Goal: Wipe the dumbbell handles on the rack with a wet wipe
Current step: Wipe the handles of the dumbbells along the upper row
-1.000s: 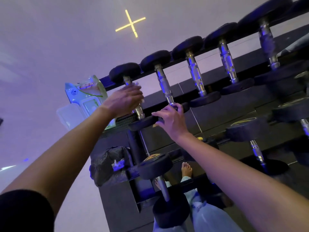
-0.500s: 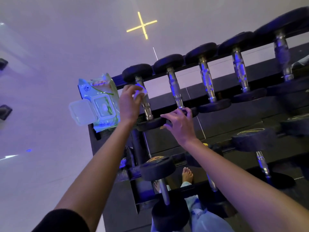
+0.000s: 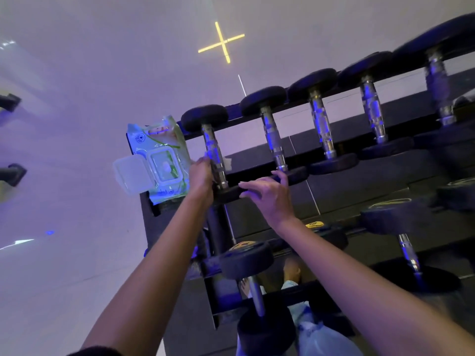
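Purple gym light washes the rack (image 3: pixel 149 214), where the left hand (image 3: pixel 201 173) curls round the end dumbbell's handle (image 3: pixel 213 150), wipe probably hidden in its grip, while the right hand (image 3: pixel 270 196) lies spread on the near head (image 3: pixel 228 192), seemingly steadying it.

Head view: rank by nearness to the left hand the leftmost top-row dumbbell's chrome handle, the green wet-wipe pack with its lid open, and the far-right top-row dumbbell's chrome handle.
1. Leftmost chrome handle: in the left hand itself, which grips it.
2. Green wet-wipe pack: just left of the hand.
3. Far-right chrome handle: across the row, far to the right.
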